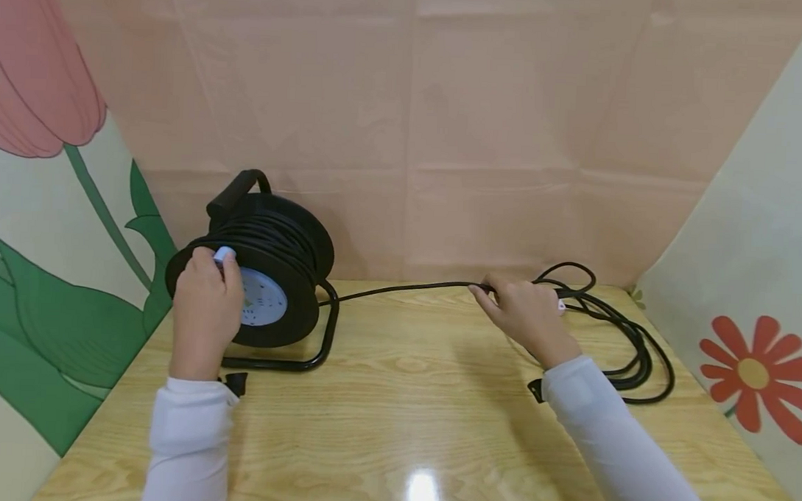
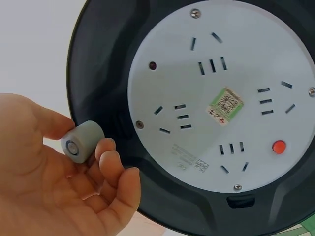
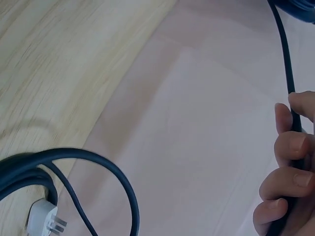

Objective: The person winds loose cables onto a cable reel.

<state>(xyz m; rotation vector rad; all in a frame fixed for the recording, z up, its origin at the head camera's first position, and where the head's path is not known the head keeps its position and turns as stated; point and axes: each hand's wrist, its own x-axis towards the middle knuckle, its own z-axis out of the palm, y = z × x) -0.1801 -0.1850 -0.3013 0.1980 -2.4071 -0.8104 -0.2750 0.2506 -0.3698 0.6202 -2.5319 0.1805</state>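
You're mid-wind: your left hand (image 1: 203, 295) pinches the crank knob (image 2: 81, 141) of the cable reel (image 1: 267, 275) at the worktop's (image 1: 402, 398) far left, your right hand (image 1: 525, 310) closed round the cable (image 1: 406, 286), so crank while feeding slack evenly.

- Cable reel (image 1: 267, 275): black, upright on a black tube stand, pale socket face toward the person, grey crank knob (image 2: 81, 141) at its rim.
- Cable (image 1: 406, 286): black, stretched right from the reel, remainder loosely coiled on the table, white plug (image 3: 43, 219) among the loops.
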